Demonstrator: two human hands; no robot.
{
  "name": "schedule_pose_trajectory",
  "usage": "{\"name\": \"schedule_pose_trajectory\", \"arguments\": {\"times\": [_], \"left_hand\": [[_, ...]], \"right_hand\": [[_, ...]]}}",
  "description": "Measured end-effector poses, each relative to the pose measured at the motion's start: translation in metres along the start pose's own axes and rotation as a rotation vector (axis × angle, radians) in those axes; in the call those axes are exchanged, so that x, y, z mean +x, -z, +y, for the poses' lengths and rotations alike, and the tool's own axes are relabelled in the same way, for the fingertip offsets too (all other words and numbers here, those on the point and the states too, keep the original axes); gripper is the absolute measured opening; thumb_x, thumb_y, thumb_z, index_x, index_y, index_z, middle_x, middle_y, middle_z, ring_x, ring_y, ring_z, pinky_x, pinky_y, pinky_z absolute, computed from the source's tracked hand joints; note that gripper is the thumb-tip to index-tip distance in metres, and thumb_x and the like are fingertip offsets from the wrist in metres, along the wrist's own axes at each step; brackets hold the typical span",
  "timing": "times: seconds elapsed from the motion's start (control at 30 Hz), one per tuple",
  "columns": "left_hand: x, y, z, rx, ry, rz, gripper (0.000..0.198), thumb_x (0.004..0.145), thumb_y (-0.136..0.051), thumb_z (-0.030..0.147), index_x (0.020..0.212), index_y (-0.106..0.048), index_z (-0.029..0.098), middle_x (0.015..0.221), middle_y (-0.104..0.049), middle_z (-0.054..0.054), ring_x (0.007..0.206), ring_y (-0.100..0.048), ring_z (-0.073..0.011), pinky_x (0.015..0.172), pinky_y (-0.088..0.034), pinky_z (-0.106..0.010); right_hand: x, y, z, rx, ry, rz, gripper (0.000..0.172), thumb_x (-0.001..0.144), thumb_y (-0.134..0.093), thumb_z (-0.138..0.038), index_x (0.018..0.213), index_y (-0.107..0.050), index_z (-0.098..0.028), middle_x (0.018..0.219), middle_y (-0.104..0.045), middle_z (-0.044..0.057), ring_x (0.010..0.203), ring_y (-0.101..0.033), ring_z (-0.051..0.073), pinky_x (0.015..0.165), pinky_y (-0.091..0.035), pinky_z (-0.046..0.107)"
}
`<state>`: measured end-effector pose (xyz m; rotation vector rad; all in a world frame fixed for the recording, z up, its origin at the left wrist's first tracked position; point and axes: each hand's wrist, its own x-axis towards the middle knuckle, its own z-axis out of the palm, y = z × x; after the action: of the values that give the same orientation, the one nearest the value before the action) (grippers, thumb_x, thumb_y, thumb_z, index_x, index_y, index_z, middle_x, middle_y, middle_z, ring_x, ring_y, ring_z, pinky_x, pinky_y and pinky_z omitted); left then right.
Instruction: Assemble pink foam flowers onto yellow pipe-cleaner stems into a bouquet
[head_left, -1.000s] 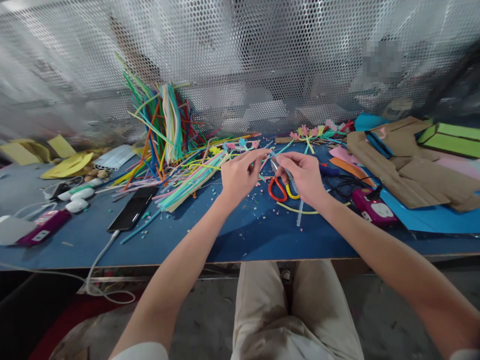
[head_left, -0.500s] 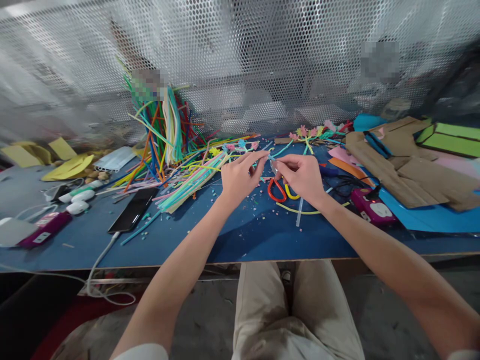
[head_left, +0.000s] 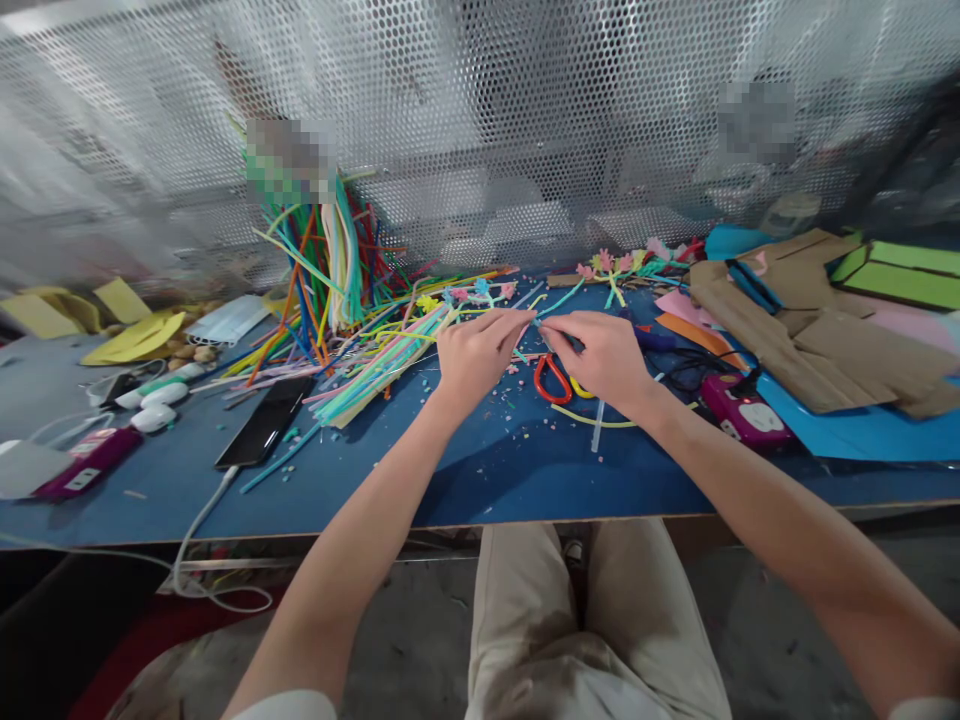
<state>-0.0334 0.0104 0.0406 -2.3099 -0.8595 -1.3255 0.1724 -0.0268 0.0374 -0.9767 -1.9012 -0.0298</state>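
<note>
My left hand point(head_left: 476, 355) and my right hand point(head_left: 604, 350) meet fingertip to fingertip above the middle of the table. Both are closed in a pinch on a small light-blue pipe cleaner piece point(head_left: 535, 322), mostly covered by the fingers. Under my right hand lie scissors point(head_left: 553, 399) with a red and a yellow handle loop; their blades are hidden. A pale yellow pipe cleaner point(head_left: 600, 422) and a clear stick point(head_left: 598, 430) rest close by. Beyond my left hand are small pipe cleaner flowers point(head_left: 461, 294) in blue, pink and yellow.
A bundle of pastel pipe cleaners point(head_left: 375, 375) lies left of my hands, with a tall multicoloured bunch point(head_left: 337, 250) behind. A phone point(head_left: 266, 425) charges near the left. Cardboard point(head_left: 855, 350) and a purple power adapter point(head_left: 742, 410) sit right. Perforated metal point(head_left: 525, 130) stands behind.
My right hand has shifted slightly, its fingers now turned more over the blue piece, and less of that piece shows. The transparent or shiny bit under its fingertips is no longer visible.
</note>
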Motion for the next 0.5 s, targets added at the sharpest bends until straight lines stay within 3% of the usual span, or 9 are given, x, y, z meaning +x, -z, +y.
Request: {"name": "schedule_pose_trajectory", "arguments": {"times": [0.27,0.43,0.5], "left_hand": [[-0.001,0.002,0.001,-0.022,-0.011,-0.097,0.023,0.102,-0.058,0.024,0.112,-0.079,0.029,0.104,-0.081,-0.001,0.088,-0.077,-0.0132,0.064,-0.046,-0.025],[0.007,0.005,0.002,-0.117,0.235,-0.116,0.02,0.1,-0.061,0.032,0.104,-0.08,0.026,0.096,-0.081,-0.001,0.067,-0.067,-0.0117,0.068,-0.049,-0.026],[0.01,0.005,-0.001,-0.147,0.338,-0.108,0.02,0.098,-0.062,0.033,0.1,-0.079,0.024,0.089,-0.08,0.0,0.057,-0.058,-0.0098,0.063,-0.046,-0.026]], "right_hand": [[0.005,0.006,0.011,-0.234,0.146,0.024,0.031,0.105,-0.049,-0.035,0.103,-0.077,-0.022,0.083,-0.072,0.006,0.079,-0.062,0.02,0.078,-0.045,0.035],[0.009,0.021,0.008,-0.295,0.147,0.13,0.026,0.103,-0.054,-0.038,0.099,-0.075,-0.023,0.089,-0.076,0.004,0.086,-0.066,0.021,0.084,-0.044,0.037],[0.012,0.032,0.009,-0.304,0.092,0.222,0.032,0.105,-0.047,-0.036,0.095,-0.074,-0.023,0.09,-0.076,0.005,0.091,-0.067,0.023,0.09,-0.043,0.041]]}}
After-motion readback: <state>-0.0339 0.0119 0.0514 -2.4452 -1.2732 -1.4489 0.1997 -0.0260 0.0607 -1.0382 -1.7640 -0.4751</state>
